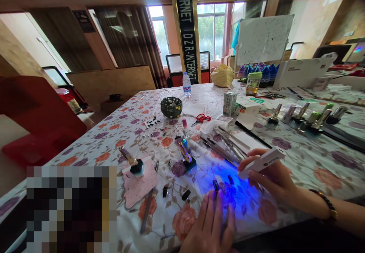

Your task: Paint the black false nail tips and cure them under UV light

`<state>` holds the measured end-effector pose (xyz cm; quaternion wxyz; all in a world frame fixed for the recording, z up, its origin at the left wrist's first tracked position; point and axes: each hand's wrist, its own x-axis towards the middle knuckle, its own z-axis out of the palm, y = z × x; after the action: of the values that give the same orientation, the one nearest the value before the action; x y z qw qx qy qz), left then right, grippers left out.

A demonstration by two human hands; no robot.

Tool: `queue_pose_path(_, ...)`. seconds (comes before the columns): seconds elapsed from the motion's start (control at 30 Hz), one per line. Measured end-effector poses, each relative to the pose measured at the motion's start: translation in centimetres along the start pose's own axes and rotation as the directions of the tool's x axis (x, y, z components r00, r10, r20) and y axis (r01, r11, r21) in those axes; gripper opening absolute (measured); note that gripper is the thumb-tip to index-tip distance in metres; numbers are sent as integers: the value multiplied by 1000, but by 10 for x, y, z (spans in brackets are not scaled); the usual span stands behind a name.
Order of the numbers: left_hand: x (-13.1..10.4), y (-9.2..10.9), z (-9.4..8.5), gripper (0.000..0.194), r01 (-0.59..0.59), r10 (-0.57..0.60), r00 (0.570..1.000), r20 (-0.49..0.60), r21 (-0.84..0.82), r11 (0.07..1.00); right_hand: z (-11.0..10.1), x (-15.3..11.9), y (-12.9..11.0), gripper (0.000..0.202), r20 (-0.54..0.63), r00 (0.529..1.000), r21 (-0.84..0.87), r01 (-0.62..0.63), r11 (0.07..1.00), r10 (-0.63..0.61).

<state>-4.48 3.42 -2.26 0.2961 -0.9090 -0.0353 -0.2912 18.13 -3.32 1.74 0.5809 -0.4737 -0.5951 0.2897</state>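
Observation:
My right hand [265, 175] is closed around a white handheld lamp [265, 162], which casts blue-violet light on the flowered tablecloth. My left hand [212, 220] lies on the cloth with fingers stretched forward, its fingertips at a small dark nail piece [216, 185]. Another dark piece [230, 179] sits just right of it, under the light. Two more dark pieces, one [165, 191] farther left and one [186, 195] nearer, rest on the cloth. A dark polish bottle [189, 163] stands beyond them. Whether my left fingertips hold the piece cannot be told.
A pink mat [139, 186] bears another polish bottle [136, 166]. Metal tools [225, 143], red scissors [203, 118], a green basket [171, 107] and a water bottle [186, 84] are farther back. Several bottles [313, 120] stand at the right.

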Motion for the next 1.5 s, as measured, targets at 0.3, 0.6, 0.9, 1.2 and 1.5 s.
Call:
queue_pose_path(0.3,-1,1,2,69,10,-10,1000,-15,-13,1000,0,0,2,36,0,1000,77,10,997,-10)
queue_pose_path(0.6,-3,2,4,71,4,-4,1000,-14,-5,1000,1,1,-1,34,-10,1000,63,-11,998,12)
queue_pose_path(0.9,-5,2,3,70,-19,18,1000,8,15,1000,1,1,0,34,-10,999,83,-35,996,36)
queue_pose_path(1.2,-2,1,2,67,-25,25,1000,7,25,999,1,2,0,33,-5,999,99,-40,994,41)
queue_pose_path(1.5,-3,1,1,67,-20,20,1000,-5,28,999,2,3,2,33,-26,999,102,-34,994,36)
